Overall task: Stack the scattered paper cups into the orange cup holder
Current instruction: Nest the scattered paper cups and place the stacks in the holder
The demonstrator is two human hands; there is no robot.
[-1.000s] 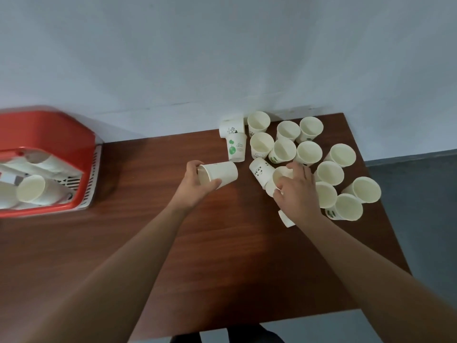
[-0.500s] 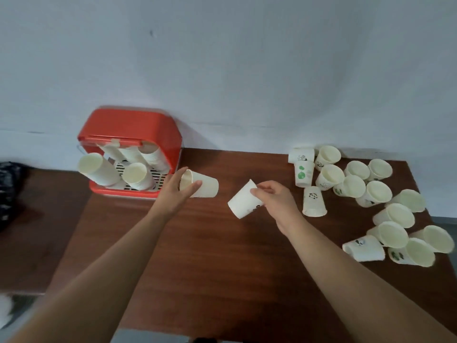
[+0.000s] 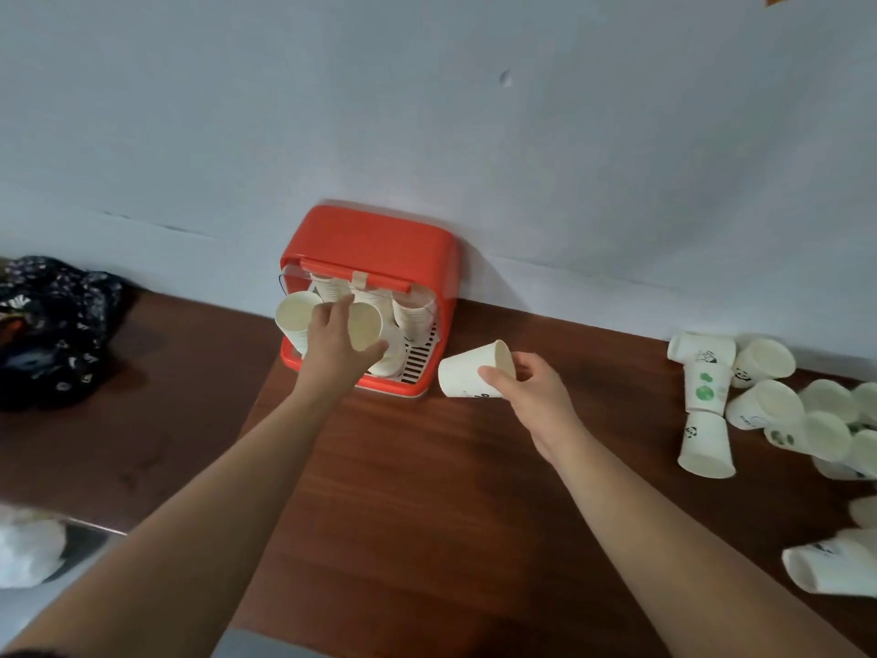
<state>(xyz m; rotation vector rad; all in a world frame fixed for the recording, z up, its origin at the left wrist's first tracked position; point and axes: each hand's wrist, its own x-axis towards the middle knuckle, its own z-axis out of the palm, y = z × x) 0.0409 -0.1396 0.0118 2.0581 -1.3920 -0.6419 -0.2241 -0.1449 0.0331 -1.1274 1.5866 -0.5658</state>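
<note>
Where the orange cup holder (image 3: 365, 244) sits on the tabletop (image 3: 427, 515) against the wall (image 3: 569, 159), cup stacks (image 3: 413, 315) lean out of its open front. Left grip (image 3: 339, 346) curls round one paper cup (image 3: 364, 326) at that opening, and right grip (image 3: 527, 387) pinches a second cup (image 3: 467, 375) near its rim, tilted sideways just beside the holder. Scattered cups (image 3: 759, 406) lie well apart at the right end, with a dark cloth (image 3: 52, 325) far left.

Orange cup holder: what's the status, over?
Left hand holds white paper cup at orange plastic cup holder. Right hand grips second white paper cup beside it. Path clear.
</note>
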